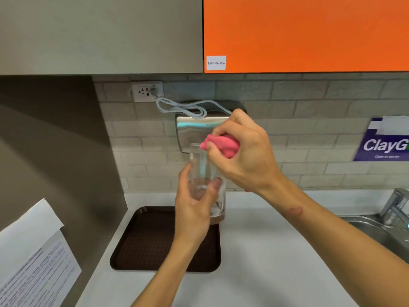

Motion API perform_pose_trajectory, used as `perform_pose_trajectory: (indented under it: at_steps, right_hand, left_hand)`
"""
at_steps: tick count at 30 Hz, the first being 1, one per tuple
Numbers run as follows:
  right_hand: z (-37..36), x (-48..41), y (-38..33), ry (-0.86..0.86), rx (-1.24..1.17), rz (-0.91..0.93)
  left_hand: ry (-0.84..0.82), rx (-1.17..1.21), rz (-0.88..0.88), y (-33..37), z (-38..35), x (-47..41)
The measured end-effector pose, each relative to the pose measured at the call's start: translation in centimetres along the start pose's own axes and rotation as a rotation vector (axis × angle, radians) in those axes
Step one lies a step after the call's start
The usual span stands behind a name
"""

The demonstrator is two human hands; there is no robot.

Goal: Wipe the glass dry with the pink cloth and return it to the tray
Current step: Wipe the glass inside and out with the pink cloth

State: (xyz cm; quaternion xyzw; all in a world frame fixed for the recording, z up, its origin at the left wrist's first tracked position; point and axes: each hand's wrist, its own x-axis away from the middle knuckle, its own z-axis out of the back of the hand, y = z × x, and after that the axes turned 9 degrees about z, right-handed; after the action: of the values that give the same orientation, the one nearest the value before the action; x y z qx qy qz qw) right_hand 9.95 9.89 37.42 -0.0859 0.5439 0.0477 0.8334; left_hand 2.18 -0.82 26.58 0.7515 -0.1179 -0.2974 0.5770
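- Right, the white counter (265,251) fills the lower view, with a dark brown tray (143,244) lying flat on it at the left; nothing stands on the part of the tray that shows, though the left forearm covers its right side.
- Off to the right, a steel sink (376,231) and tap (396,207) are cut by the frame edge, so the basin's contents can't be seen.
- Up in the air above the tray's far right corner, the glass (208,185) is held upright; it looks empty, and its clear walls blur against the tiles.
- The left hand (194,202) wraps it from the left, fingers curled round the lower half.
- The right hand (241,151) is clenched round the bunched pink cloth (221,145), pressing it at the rim; how far it reaches inside is unclear.
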Motion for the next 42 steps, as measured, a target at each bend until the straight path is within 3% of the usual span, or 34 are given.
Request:
perform_pose_trajectory:
  at_steps: [3, 7, 10, 13, 16, 24, 33, 37, 42]
  right_hand:
    - [0.4, 0.9, 1.5, 0.013, -0.069, -0.073]
    - [-0.4, 1.4, 1.0, 0.192, -0.246, -0.089]
    - [-0.3, 1.1, 0.7, 0.331, -0.223, -0.045]
    - [-0.5, 1.7, 0.6, 0.332, -0.184, 0.023]
    - [-0.7, 2.9, 0.7, 0.229, -0.272, 0.087]
    - [0.0, 4.3, 3.3, 0.118, 0.015, 0.334]
    - [-0.1, 3.6, 3.8, 0.131, -0.032, 0.300]
    - [-0.3, 3.0, 4.0, 0.045, -0.032, 0.403]
    - [0.5, 2.9, 4.1, -0.111, 0.001, 0.365]
  left_hand:
    - [-0.046, 0.140, 0.122, 0.8, 1.2, -0.5]
    - [-0.391, 0.447, 0.355, 2.8, 0.7, -0.6]
    - [-0.500, 0.518, 0.379, 3.2, 0.1, -0.9]
    - [-0.500, 0.532, 0.364, 3.1, -0.2, -1.1]
    - [-0.504, 0.540, 0.340, 2.9, -0.3, -0.9]
    - [-0.554, 0.587, 0.431, 2.5, 0.4, -1.3]
    - [-0.417, 0.447, 0.449, 2.9, 0.3, -1.7]
    - [-0.430, 0.417, 0.378, 3.1, 0.4, -1.9]
    - [-0.432, 0.441, 0.338, 3.3, 0.5, -2.1]
